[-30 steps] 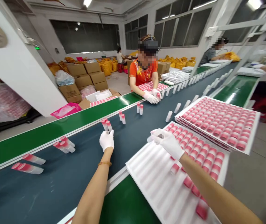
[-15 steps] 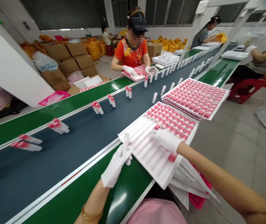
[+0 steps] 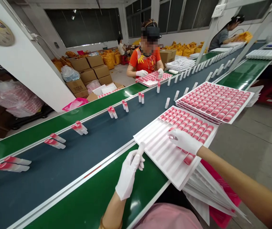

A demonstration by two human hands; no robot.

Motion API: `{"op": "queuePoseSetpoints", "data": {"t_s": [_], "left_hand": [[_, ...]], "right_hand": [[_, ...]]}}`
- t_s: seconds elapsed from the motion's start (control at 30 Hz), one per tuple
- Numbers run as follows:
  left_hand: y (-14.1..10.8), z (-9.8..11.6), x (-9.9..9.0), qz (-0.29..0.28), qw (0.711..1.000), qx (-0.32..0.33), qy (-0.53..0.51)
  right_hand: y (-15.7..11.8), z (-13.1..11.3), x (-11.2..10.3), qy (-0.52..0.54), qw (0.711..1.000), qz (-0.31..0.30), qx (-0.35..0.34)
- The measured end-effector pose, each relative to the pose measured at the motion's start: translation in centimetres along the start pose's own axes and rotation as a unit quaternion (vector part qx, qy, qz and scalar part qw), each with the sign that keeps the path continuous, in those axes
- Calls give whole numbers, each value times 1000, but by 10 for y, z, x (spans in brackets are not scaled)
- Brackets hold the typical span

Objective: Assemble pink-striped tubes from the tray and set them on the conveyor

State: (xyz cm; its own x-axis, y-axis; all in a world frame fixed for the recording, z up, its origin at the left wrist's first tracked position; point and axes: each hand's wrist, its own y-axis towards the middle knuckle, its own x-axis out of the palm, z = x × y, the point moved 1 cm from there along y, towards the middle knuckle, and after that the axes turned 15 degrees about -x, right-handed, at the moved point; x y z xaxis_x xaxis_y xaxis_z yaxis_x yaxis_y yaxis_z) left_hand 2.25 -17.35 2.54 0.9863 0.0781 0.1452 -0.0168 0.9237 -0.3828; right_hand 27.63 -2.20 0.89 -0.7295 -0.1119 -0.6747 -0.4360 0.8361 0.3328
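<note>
My left hand (image 3: 129, 171), in a white glove, is closed round a whitish tube (image 3: 141, 148) over the green ledge, by the left corner of a white ridged tray (image 3: 159, 159). My right hand (image 3: 186, 140), also gloved, is over the middle of that tray with its fingers curled; a pink piece shows at its fingertips. Pink-and-white tubes (image 3: 199, 129) lie in rows in the tray's far and right part, while the near left grooves are bare. A single pink tube (image 3: 188, 158) shows below my right wrist.
Beyond the tray is a stack of filled trays (image 3: 217, 101). A dark conveyor (image 3: 98, 152) carries upright tubes, pink-topped (image 3: 112, 112) and white (image 3: 167, 103). Across it, a person (image 3: 147, 60) works at another tray. Loose white trays (image 3: 209, 187) hang below the ledge.
The view has swung left, so the scene sits further right. My right hand's fingers have curled up from the tray's grooves. The tube in my left hand is more tilted. Tubes have shifted along the conveyor.
</note>
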Motion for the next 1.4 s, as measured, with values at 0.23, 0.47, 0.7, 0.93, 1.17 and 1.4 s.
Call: {"op": "queuePoseSetpoints", "data": {"t_s": [0.23, 0.47, 0.7, 0.93, 1.17, 1.4], "left_hand": [[-6, -1, 8, 74, 996, -30, 43], [1, -13, 1, 76, 987, 45, 133], [13, -35, -8, 71, 994, 27, 79], [19, -44, -14, 73, 996, 35, 41], [21, -45, -18, 63, 998, 10, -8], [22, -44, -22, 53, 998, 13, -13]], "right_hand": [[-28, -68, 9, 207, 977, 16, 42], [-18, -136, 13, 169, 982, -22, -85], [-10, -158, 26, 69, 981, -71, -165], [-6, -161, 23, 107, 978, -72, -161], [-3, -158, 21, 139, 963, -78, -219], [-2, -155, 21, 131, 959, -108, -226]]}}
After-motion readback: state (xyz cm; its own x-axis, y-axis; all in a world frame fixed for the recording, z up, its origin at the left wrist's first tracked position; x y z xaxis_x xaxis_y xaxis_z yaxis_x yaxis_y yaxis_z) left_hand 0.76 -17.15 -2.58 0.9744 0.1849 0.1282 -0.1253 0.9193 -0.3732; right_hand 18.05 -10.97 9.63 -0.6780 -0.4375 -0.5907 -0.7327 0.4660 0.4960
